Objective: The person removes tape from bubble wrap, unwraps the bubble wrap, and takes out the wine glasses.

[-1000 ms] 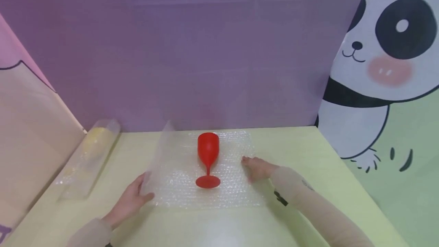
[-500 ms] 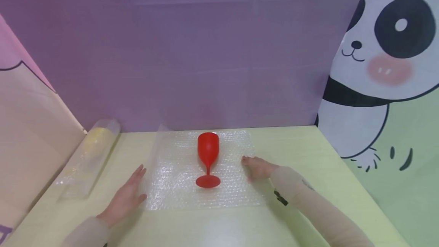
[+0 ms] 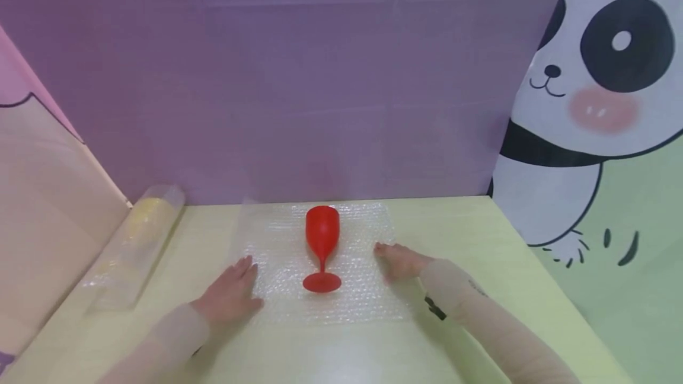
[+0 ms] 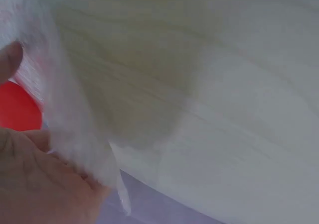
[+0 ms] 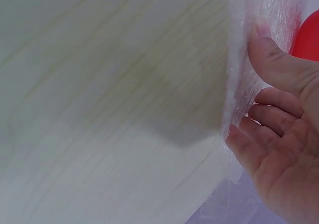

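A red plastic wine goblet (image 3: 322, 233) lies on its side on a clear sheet of bubble wrap (image 3: 354, 307), its bowl toward the back wall and its foot toward me. On the sheet's left part rests my left hand (image 3: 229, 294), fingers extended forward and thumb spread toward the goblet. The left wrist view shows the sheet's edge partly covering that hand's fingers. My right hand (image 3: 402, 261) rests at the right edge of the sheet, fingers straight. In the right wrist view its thumb and fingers touch the wrap's border without gripping it.
At the far left of the pale wooden table (image 3: 341, 354) lies a bubble-wrapped bundle (image 3: 139, 236) with something yellow inside. A purple backdrop (image 3: 299, 88) rises behind the table. A panda-print panel (image 3: 565, 194) stands on the right.
My left hand had hold of the sheet's raised left edge, let go of it, then moved right onto the sheet. That edge has dropped. The right hand and goblet stay put.
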Motion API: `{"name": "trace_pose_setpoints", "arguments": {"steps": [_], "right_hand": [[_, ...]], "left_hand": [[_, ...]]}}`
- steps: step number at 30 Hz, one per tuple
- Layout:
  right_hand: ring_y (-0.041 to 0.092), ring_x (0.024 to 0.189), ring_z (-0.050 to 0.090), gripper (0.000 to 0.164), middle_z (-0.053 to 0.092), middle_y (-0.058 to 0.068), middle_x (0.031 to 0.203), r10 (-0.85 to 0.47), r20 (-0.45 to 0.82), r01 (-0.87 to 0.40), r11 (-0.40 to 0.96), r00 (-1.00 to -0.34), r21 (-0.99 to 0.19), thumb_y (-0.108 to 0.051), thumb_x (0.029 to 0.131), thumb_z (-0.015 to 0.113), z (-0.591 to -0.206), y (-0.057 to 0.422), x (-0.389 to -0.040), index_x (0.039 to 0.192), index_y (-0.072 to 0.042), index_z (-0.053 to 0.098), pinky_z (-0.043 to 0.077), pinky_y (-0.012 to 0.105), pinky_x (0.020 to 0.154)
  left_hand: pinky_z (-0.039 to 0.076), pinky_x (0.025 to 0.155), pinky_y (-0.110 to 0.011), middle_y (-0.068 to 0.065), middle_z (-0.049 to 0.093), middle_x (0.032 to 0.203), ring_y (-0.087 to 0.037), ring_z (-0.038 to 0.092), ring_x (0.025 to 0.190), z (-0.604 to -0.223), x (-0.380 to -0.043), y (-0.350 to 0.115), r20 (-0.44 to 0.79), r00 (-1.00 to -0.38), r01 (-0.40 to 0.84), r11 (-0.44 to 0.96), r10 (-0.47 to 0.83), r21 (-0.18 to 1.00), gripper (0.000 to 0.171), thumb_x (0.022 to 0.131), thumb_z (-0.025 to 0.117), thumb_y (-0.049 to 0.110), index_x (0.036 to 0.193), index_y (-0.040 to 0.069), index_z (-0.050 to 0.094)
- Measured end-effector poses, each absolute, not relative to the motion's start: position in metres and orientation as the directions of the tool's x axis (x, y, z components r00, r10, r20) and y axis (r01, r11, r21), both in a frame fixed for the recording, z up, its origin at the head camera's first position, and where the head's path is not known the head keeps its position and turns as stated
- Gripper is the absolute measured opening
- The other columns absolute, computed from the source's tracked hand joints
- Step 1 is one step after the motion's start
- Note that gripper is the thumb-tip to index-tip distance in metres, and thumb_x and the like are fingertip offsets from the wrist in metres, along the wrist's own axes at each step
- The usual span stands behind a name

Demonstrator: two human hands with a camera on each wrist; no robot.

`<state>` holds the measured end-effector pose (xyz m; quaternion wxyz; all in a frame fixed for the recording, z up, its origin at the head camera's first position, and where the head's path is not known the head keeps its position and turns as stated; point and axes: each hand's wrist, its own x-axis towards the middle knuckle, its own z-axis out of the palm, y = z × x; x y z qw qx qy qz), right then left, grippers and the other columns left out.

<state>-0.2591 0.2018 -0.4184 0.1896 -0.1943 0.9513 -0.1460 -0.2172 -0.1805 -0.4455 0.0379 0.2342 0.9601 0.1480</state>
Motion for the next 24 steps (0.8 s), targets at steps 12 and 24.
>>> {"name": "trace_pose_setpoints", "arguments": {"steps": [12,24], "right_hand": [[0.039,0.136,0.022,0.073,0.024,0.019,0.149,-0.434,-0.297,-0.325,0.878,-0.851,-0.353,-0.011,0.076,0.07,-0.42,0.204,-0.26,0.139,0.001,0.035,0.018,0.051,0.113],[0.041,0.133,0.028,0.073,0.033,0.024,0.143,-0.478,-0.232,-0.333,0.818,-0.847,-0.469,-0.014,0.073,0.074,-0.424,0.218,-0.276,0.134,0.006,0.04,0.021,0.051,0.112]], "left_hand": [[0.012,0.111,-0.056,-0.031,0.007,0.148,-0.046,0.008,0.136,-0.449,-0.23,-0.193,-0.126,-0.892,0.313,0.793,0.435,0.523,0.098,0.078,0.066,0.047,0.139,-0.014,0.019],[0.015,0.111,-0.055,-0.026,0.01,0.15,-0.043,0.011,0.137,-0.454,-0.233,-0.191,-0.151,-0.911,0.261,0.818,0.385,0.512,0.1,0.073,0.07,0.047,0.139,-0.011,0.022]]}}
